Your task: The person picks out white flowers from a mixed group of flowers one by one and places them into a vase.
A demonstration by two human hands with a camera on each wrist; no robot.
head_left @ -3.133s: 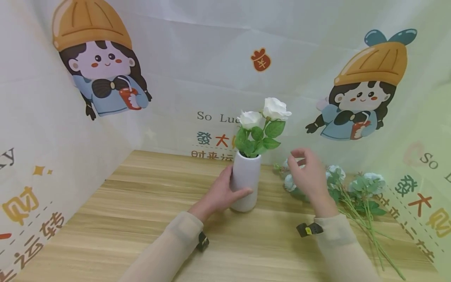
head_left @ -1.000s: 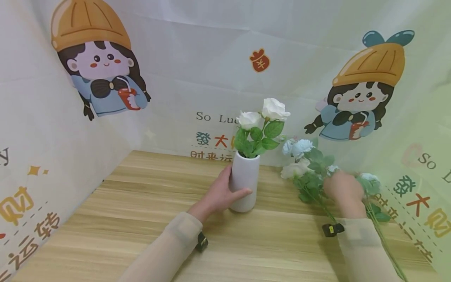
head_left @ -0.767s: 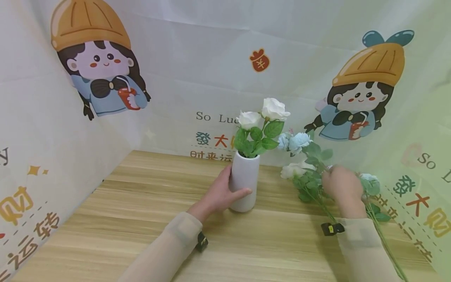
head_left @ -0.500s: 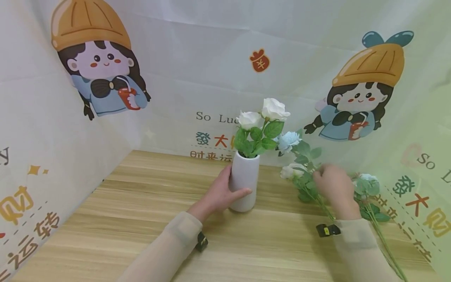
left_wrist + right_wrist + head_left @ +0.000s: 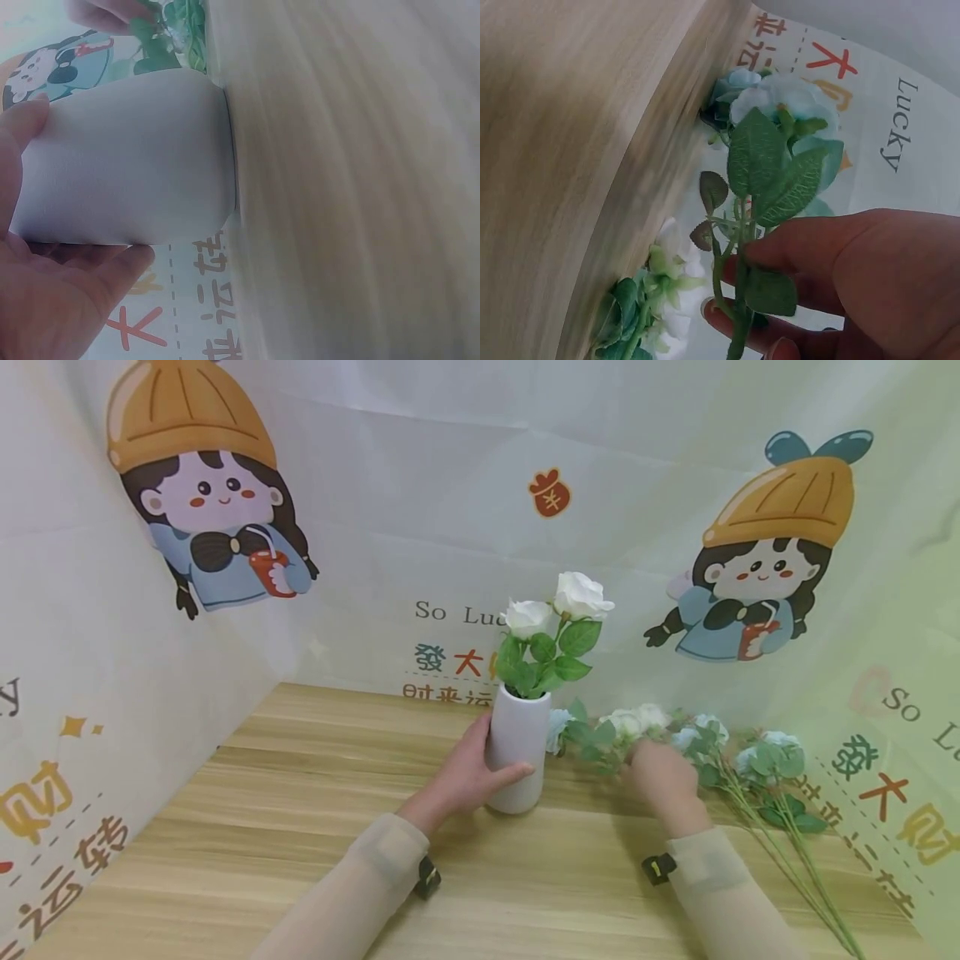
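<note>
My left hand [image 5: 468,768] grips a white vase [image 5: 517,760] that stands upright on the table, its thumb across the front. In the left wrist view, fingers and thumb lie on both sides of the vase [image 5: 127,161]. Two white roses [image 5: 555,606] with green leaves rise from its mouth. My right hand [image 5: 663,781], to the right of the vase, pinches the leafy green stem of a pale blue artificial flower [image 5: 787,101] between thumb and fingers. That flower's blue head [image 5: 557,731] points left and is partly hidden behind the vase in the head view.
White flowers [image 5: 636,720] lie behind my right hand. Further right are several pale blue flowers [image 5: 776,752], their long stems [image 5: 813,877] running toward the table's front right. A printed cloth backdrop [image 5: 375,527] encloses the back and sides of the wooden table [image 5: 300,827].
My right hand went into the flowers, took a blue one by its stem, and has moved it left and lower, toward the vase. My left hand has stayed on the vase.
</note>
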